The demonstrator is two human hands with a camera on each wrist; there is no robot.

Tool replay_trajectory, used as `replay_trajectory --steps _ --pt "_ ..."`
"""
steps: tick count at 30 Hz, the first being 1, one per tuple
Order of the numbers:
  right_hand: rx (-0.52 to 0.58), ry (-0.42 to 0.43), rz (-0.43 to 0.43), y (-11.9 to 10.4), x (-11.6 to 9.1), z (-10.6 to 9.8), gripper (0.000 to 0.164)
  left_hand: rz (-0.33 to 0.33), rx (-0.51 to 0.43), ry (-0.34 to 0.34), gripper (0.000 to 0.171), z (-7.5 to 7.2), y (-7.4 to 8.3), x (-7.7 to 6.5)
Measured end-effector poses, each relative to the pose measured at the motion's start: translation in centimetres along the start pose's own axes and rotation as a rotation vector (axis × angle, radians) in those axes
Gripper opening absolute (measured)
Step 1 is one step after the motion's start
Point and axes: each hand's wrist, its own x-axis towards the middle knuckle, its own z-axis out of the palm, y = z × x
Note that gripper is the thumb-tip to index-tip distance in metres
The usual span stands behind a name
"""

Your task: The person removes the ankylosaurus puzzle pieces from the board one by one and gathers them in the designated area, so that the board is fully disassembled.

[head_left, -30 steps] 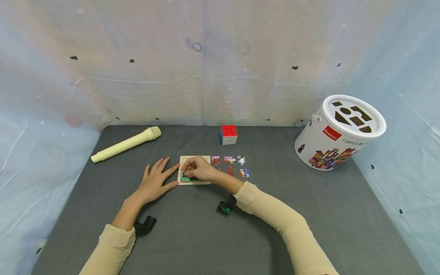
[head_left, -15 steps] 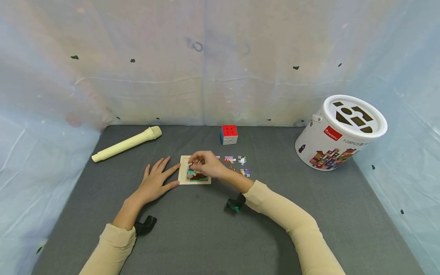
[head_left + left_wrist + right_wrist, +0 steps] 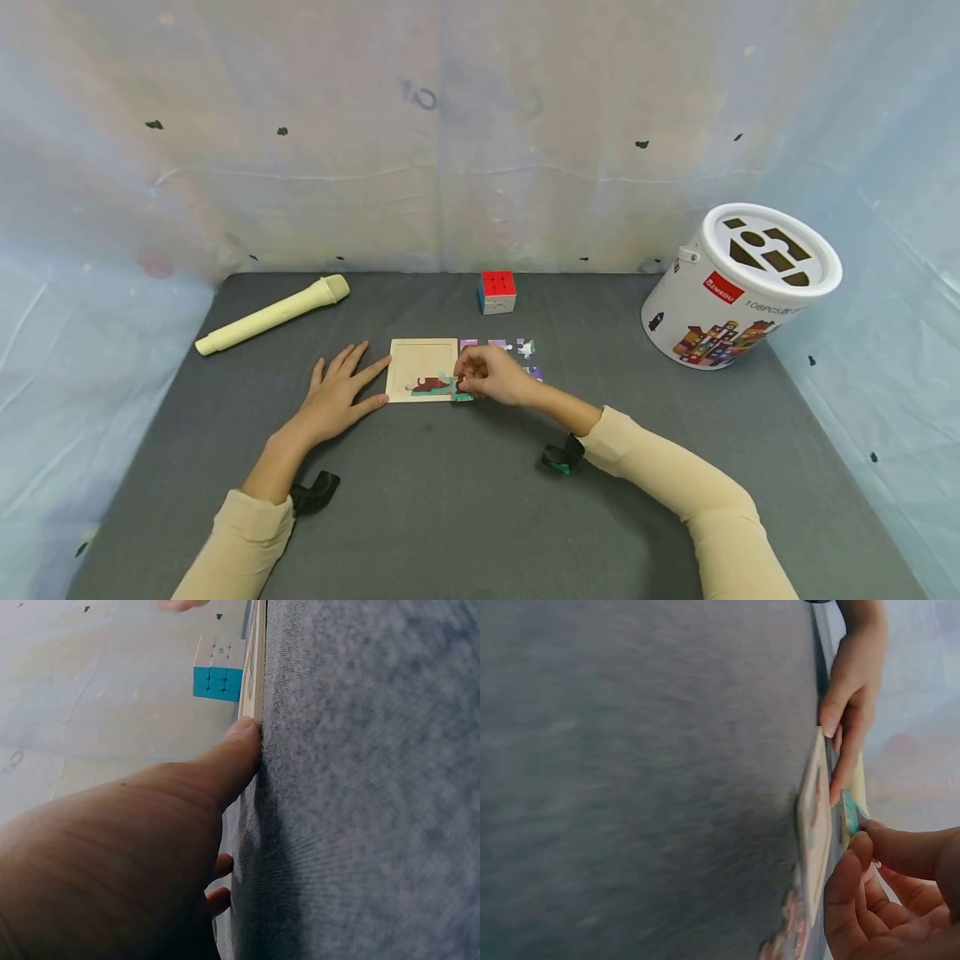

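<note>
My left hand [image 3: 333,398] lies with straight, spread fingers, its thumb and index fingertip at the left edge of a shallow wooden puzzle board [image 3: 420,357]. In the left wrist view the thumb [image 3: 232,754] presses against the board's side. My right hand [image 3: 495,377] pinches a teal-green jigsaw piece [image 3: 850,813] between thumb and fingers. The piece is held over the lower right corner of the board, tilted up in the right wrist view. Inside the board, along the bottom, lies a brown and green jigsaw piece [image 3: 431,386]. Most of the tray is bare wood.
Several loose jigsaw pieces [image 3: 526,347] lie right of the board, some hidden behind my right hand. A red-topped puzzle cube [image 3: 498,293] stands behind them. A pale yellow tube [image 3: 273,317] lies back left, and a large white bucket [image 3: 738,287] stands back right.
My right hand has moved right from the board's lower left corner to its right edge, carrying the teal-green jigsaw piece. The left hand has stayed in place.
</note>
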Motion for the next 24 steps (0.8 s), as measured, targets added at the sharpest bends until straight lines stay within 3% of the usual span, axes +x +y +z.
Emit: replay_trajectory --steps 14,24 --pt "-0.123 0.032 0.034 0.8 -2.4 0.7 0.007 -0.001 0.001 0.006 0.068 0.0 -0.2 -0.1" --pt "-0.381 0.064 -0.053 1.2 -2.8 1.3 0.016 -0.004 0.007 0.008 0.069 0.2 -0.3 0.0"
